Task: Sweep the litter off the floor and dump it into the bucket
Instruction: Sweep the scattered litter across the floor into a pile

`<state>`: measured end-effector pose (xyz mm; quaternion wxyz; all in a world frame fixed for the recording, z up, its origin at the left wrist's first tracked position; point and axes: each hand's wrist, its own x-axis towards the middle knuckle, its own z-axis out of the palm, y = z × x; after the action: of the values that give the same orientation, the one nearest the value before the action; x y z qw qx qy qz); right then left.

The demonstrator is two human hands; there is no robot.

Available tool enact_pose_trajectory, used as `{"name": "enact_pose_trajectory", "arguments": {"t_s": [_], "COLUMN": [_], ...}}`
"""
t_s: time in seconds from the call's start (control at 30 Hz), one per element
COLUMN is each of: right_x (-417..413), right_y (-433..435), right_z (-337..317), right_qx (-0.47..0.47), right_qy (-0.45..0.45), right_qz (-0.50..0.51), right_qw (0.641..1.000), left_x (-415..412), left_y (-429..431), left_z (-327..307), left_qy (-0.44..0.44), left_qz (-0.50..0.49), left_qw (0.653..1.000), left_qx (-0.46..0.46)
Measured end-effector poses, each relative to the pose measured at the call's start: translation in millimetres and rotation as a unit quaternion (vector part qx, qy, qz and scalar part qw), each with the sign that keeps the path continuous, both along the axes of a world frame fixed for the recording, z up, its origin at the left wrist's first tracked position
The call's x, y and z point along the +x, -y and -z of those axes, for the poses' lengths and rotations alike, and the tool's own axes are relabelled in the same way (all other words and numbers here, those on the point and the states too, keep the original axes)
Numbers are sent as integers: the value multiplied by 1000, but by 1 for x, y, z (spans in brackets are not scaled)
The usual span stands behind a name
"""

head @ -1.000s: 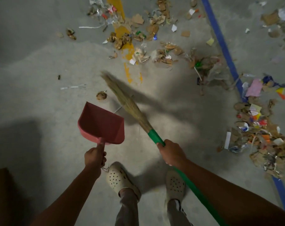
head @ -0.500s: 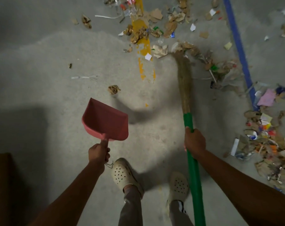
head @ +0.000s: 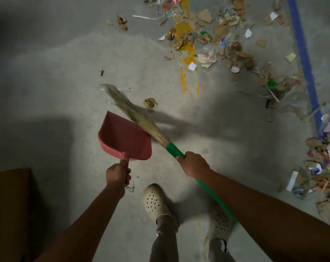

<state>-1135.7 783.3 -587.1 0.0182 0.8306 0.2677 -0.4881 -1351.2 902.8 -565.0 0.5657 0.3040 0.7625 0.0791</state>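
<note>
The left hand (head: 118, 174) is gripping the red plastic dustpan (head: 122, 138); the right hand (head: 193, 164) is clutching the green-handled straw broom (head: 161, 138), bristles crossing the pan. Paper and cardboard litter (head: 207, 38) is lying ahead on the grey concrete floor (head: 75, 76).

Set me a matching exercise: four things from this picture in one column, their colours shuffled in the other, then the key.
Things:
1. dustpan
2. broom handle
3. shoes
4. right floor line

Colours:
A. green
B. blue
C. red
D. cream

Pairs: 1-C, 2-A, 3-D, 4-B
</note>
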Motion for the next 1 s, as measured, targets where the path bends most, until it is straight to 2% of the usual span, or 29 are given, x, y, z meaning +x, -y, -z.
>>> {"name": "enact_pose_trajectory", "arguments": {"t_s": [0.07,0.2,0.33,0.43,0.6,0.7,0.87,1.0], "right_x": [3,19,30,25,-8,-30,-46,-29], "right_y": [-5,-6,-6,-12,-42,-75,-136,-166], "right_z": [14,24,10,-9,-35,-36,-20,1], "right_qx": [-20,-18,17,54,99,101,58,15], "right_qy": [-2,10,30,47,68,46,-13,-68], "right_qz": [42,208,389,443,346,261,109,73], "right_qw": [999,978,921,894,930,959,992,995], "left_x": [-7,-17,-25,-31,-44,-52,-61,-60], "left_y": [-6,-17,-28,-39,-64,-82,-111,-127], "left_z": [3,9,9,4,-10,-16,-13,-6], "left_qy": [4,6,10,20,27,26,5,-8], "left_qz": [-1,5,-1,-10,-21,-30,-41,-54], "left_qw": [1000,1000,1000,1000,999,999,999,998], "left_qx": [0,2,-3,-6,9,13,23,21]}}
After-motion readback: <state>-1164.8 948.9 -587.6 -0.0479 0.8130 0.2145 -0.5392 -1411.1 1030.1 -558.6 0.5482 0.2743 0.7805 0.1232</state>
